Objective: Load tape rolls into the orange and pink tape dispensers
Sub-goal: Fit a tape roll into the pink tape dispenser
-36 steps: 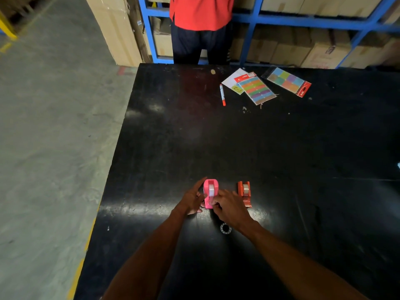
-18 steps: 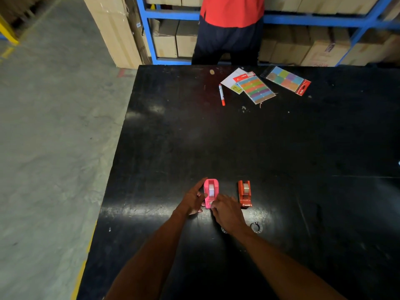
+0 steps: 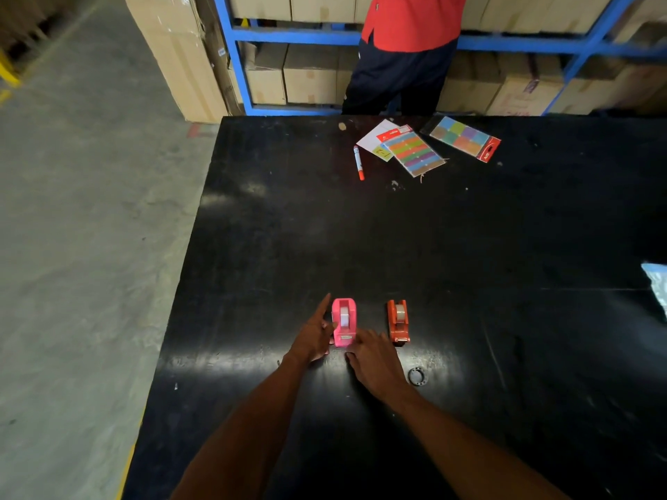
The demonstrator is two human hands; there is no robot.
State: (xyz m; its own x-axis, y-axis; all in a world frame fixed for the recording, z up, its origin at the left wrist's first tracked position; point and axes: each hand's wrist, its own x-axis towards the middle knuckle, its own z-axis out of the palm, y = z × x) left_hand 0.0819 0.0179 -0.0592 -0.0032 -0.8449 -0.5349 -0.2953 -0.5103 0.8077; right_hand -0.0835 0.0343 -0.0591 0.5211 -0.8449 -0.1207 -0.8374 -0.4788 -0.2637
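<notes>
— Pink dispenser (image 3: 344, 321) was where we worked: it stood on the black table (image 3: 469, 247) near the front edge, with a whitish tape roll (image 3: 344, 315) already seated in its slot. What had changed in the last second?

— Mostly our right hand (image 3: 377, 366). One second earlier it lay over the near end of the pink dispenser; then it slid back a little, so that only the fingertips touched the cutter end. A small dark ring (image 3: 417, 376), which had been half hidden near the wrist, came into view beside the hand.

— And the left hand (image 3: 314, 337)?

— It stayed against the left side of the pink dispenser, index finger stretched forward. Neither grip was closed around anything; both hands were open and only pressed on the body.

— What did that mean for the task?

— We judged that loading was nearly finished. The orange dispenser (image 3: 397, 321), just beside on the right and not touching, also carried a roll.

— How did the pink one look?

— Upright and glossy, the roll sitting straight. Whether the tape end reached the cutter, we could not tell.
</notes>
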